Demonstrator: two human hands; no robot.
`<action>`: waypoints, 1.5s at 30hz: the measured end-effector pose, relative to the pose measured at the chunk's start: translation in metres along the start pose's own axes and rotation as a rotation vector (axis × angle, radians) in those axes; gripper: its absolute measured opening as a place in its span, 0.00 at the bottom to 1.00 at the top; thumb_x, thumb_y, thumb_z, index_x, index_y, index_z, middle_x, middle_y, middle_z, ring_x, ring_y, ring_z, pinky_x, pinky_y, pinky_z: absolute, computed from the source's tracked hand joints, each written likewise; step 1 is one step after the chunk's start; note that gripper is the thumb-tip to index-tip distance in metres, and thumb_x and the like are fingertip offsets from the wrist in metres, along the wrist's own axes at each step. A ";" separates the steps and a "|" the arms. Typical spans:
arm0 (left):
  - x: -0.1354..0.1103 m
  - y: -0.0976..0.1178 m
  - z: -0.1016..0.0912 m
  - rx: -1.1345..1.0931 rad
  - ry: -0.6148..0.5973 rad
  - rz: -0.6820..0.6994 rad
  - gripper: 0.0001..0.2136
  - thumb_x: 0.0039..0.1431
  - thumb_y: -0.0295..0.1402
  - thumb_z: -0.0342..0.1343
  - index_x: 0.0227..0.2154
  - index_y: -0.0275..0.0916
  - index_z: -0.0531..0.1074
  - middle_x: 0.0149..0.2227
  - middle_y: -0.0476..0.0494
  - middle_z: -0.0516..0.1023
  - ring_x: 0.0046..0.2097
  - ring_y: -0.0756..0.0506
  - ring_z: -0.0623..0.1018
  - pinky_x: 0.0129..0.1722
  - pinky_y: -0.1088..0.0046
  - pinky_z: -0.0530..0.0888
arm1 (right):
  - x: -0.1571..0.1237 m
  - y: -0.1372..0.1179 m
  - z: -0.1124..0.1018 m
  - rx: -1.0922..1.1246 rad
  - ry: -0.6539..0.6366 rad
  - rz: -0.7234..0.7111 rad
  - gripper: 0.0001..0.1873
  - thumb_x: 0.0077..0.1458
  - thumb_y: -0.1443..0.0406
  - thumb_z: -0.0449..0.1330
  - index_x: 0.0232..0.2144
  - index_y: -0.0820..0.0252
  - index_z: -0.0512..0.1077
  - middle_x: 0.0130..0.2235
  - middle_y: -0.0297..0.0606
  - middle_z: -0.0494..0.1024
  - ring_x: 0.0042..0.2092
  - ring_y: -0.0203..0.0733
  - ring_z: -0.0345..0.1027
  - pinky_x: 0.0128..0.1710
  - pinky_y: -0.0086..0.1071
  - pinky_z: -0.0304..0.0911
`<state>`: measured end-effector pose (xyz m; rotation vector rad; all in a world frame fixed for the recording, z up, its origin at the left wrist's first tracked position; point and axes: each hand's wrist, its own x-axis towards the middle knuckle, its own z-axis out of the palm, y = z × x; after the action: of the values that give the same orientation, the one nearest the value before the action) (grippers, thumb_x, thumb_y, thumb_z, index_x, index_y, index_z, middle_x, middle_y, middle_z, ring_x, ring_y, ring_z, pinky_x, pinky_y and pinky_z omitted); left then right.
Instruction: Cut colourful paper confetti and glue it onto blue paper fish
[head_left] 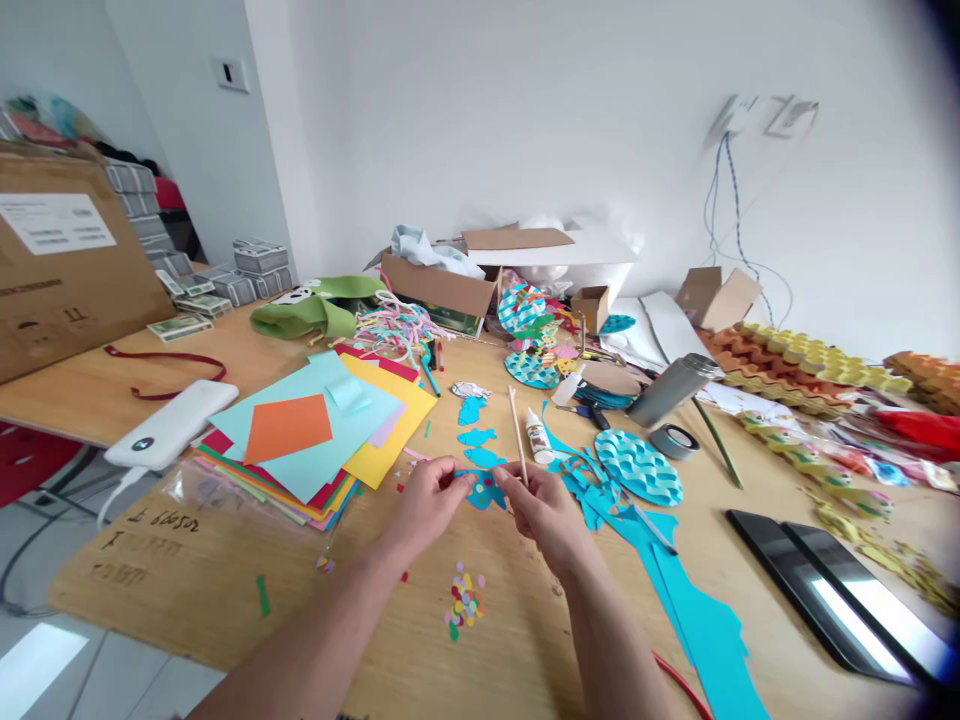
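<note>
My left hand [429,498] pinches the left edge of a small blue paper fish [484,490] dotted with coloured spots, holding it just above the wooden table [187,590]. My right hand [541,510] grips a thin wooden stick [517,430] that points up and away, its lower end at the fish. Two more blue paper fish [477,437] lie in a row beyond the hands. A small glue bottle [538,436] lies right of the stick. A pile of coloured paper dots [466,600] sits on the table below my hands.
A stack of coloured paper sheets [315,440] lies at the left, beside a white power bank [171,424]. Blue paper scraps [690,610] and a wavy blue disc [638,466] lie to the right, then a metal flask [671,390], a tape roll [673,441] and two dark tablets [832,585]. Cardboard boxes [442,285] stand behind.
</note>
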<state>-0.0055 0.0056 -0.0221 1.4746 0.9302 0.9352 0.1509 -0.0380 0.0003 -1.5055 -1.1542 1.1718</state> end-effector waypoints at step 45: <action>0.001 -0.005 0.000 -0.002 0.047 -0.045 0.12 0.51 0.41 0.53 0.21 0.38 0.68 0.20 0.54 0.63 0.25 0.50 0.62 0.25 0.75 0.58 | 0.001 0.019 0.003 0.120 -0.109 0.095 0.22 0.36 0.53 0.72 0.21 0.60 0.67 0.14 0.19 0.53 0.16 0.25 0.38 0.15 0.26 0.33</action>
<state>-0.0058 0.0066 -0.0266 1.4295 0.9929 0.9409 0.1508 -0.0399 -0.0184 -1.4327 -1.0735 1.3777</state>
